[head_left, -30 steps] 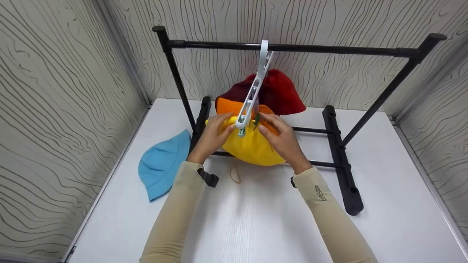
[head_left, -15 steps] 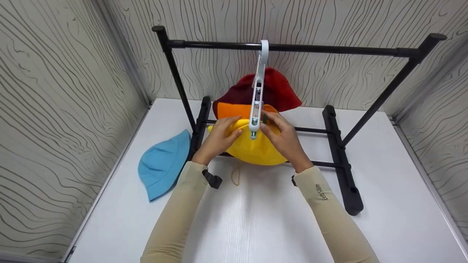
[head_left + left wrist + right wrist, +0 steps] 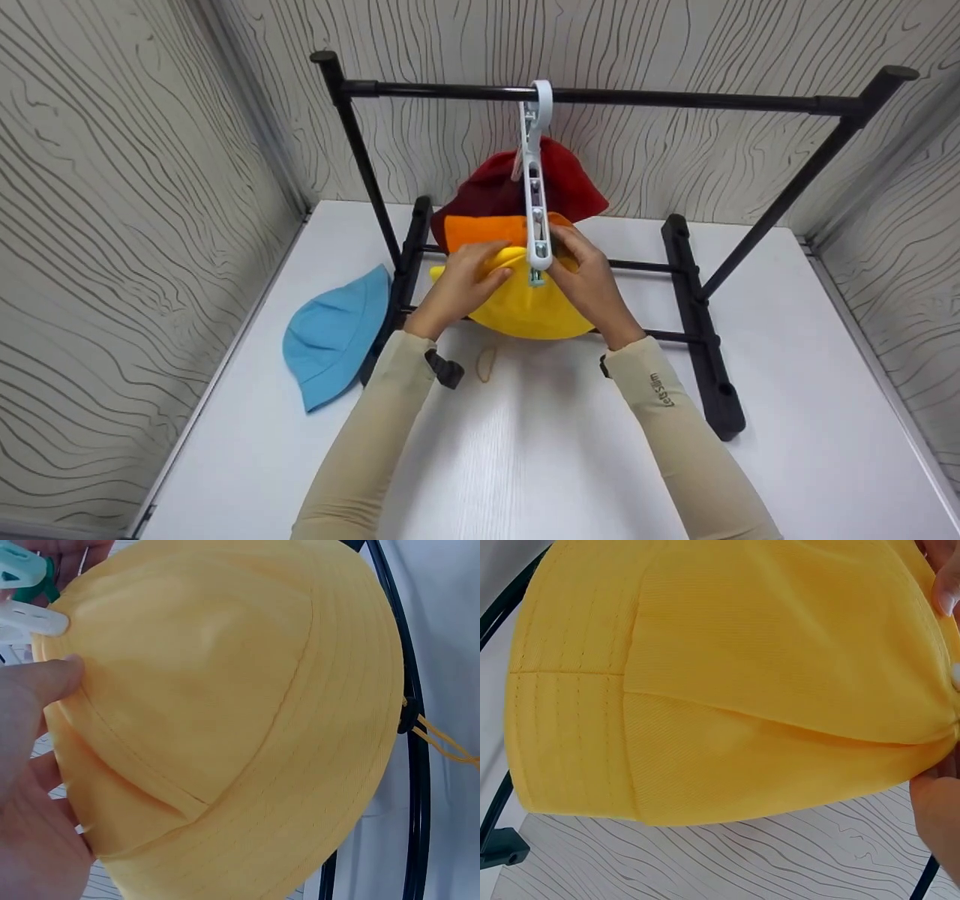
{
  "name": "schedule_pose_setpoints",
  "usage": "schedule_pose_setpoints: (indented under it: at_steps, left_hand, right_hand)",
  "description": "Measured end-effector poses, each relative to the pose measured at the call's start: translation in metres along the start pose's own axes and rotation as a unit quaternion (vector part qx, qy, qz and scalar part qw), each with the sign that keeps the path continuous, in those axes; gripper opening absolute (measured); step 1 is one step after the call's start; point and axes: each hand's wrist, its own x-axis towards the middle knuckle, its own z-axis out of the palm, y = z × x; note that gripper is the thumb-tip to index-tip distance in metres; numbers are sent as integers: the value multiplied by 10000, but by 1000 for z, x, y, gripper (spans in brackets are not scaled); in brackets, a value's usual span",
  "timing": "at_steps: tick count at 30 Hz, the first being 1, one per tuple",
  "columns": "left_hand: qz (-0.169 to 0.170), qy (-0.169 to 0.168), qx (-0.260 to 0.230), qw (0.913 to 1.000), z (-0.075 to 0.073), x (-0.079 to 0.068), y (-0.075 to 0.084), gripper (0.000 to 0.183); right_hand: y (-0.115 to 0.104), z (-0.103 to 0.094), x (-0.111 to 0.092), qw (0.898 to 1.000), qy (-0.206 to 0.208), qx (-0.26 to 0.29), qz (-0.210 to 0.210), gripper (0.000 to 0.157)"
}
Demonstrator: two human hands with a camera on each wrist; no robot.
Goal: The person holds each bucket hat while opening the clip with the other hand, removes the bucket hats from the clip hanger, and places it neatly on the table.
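A yellow bucket hat (image 3: 536,315) hangs crown up from the near end of a white clip hanger (image 3: 534,187). My left hand (image 3: 459,289) pinches the hat's crown left of the hanger, thumb in front and fingers behind, as the left wrist view shows. Beside the thumb, a white and pale green clip (image 3: 30,619) bites the fabric. My right hand (image 3: 592,289) grips the crown on the other side, close to the hanger's tip; its fingertips are partly hidden. Behind hang an orange hat (image 3: 480,227), a maroon hat (image 3: 480,184) and a red hat (image 3: 576,180).
The hanger hooks over the top bar (image 3: 675,97) of a black rack. A light blue bucket hat (image 3: 334,337) lies on the white table (image 3: 465,465) at the left, against the rack's foot. The yellow hat's cord loop (image 3: 486,365) dangles below it. Patterned panels (image 3: 97,247) surround the table.
The hanger's near end has swung right, and the yellow hat has shifted slightly with it. My left hand has moved a little right. A dark green clip piece near my right fingers is now hidden.
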Motion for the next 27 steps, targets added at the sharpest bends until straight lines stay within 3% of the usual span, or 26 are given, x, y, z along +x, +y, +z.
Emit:
schedule_pose_setpoints:
  at_steps: [16, 27]
  left_hand:
    - [324, 62, -115, 9994, 7, 2, 7, 42]
    - [353, 114, -196, 9991, 10, 2, 7, 34]
  right_hand:
    - [-4, -3, 0, 10000, -58, -3, 79, 56]
    - [-3, -3, 1, 9998, -51, 103, 164, 52]
